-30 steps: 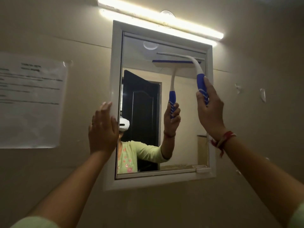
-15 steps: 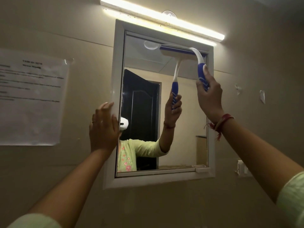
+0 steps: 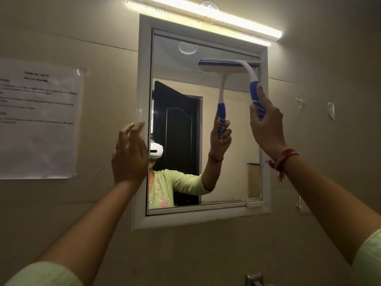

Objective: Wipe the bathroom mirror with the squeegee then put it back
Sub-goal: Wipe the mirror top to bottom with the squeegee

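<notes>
A white-framed bathroom mirror [image 3: 237,166] hangs on the beige wall in front of me. My right hand [image 3: 266,129] grips the blue handle of a white and blue squeegee [image 3: 246,70]. Its blade lies flat against the glass near the mirror's upper right, just under the top edge. My left hand [image 3: 129,157] rests on the left side of the mirror frame with its fingers spread and holds nothing. The glass reflects the squeegee, an arm in a light green sleeve and a dark door.
A lit tube light [image 3: 206,16] runs above the mirror, with a clear suction hook [image 3: 209,6] over it. A printed sheet [image 3: 39,120] is taped to the wall at left. Small white hooks [image 3: 331,110] sit at right, a metal fitting [image 3: 254,279] below.
My right hand pushed the squeegee up to the mirror's top edge, then drew it slightly down. My left hand stayed on the frame.
</notes>
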{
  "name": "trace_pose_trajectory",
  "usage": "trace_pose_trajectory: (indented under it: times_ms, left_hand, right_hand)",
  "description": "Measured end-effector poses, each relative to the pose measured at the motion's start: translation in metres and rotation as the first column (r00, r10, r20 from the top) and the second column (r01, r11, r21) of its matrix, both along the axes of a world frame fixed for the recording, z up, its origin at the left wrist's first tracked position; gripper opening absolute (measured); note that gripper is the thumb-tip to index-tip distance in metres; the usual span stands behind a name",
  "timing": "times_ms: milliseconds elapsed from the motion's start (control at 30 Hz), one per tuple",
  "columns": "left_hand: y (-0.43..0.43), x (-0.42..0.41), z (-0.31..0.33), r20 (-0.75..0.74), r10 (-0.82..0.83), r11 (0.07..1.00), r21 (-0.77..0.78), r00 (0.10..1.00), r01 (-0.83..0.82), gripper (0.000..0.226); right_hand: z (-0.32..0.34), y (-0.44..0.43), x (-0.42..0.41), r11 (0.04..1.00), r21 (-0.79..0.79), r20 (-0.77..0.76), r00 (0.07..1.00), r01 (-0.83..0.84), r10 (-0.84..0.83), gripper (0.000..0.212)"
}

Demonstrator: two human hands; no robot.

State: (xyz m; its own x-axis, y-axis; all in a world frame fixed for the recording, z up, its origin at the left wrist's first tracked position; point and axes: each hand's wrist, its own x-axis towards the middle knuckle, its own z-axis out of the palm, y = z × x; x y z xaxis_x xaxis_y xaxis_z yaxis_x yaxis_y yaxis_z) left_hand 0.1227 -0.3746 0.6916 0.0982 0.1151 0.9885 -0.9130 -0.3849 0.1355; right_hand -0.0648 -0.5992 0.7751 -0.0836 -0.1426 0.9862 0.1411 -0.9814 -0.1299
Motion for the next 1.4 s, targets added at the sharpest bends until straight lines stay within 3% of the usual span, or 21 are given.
trace_pose_trajectory:
  times_ms: [900,1400]
  left_hand:
    - [-0.005,0.002,-0.004,0.001,0.053,0.998,-0.017,0.999,-0.053,0.033]
    - [-0.009,0.001,-0.014,-0.094,0.039,0.998,-0.042,0.995,-0.043,0.037]
  right_hand:
    - [-0.140,-0.013,-0.004,0.999,0.041,-0.066,0.998,-0.018,0.021,0.056]
    - [-0.204,-0.007,0.003,0.993,0.104,-0.098,0.993,-0.061,0.072,0.056]
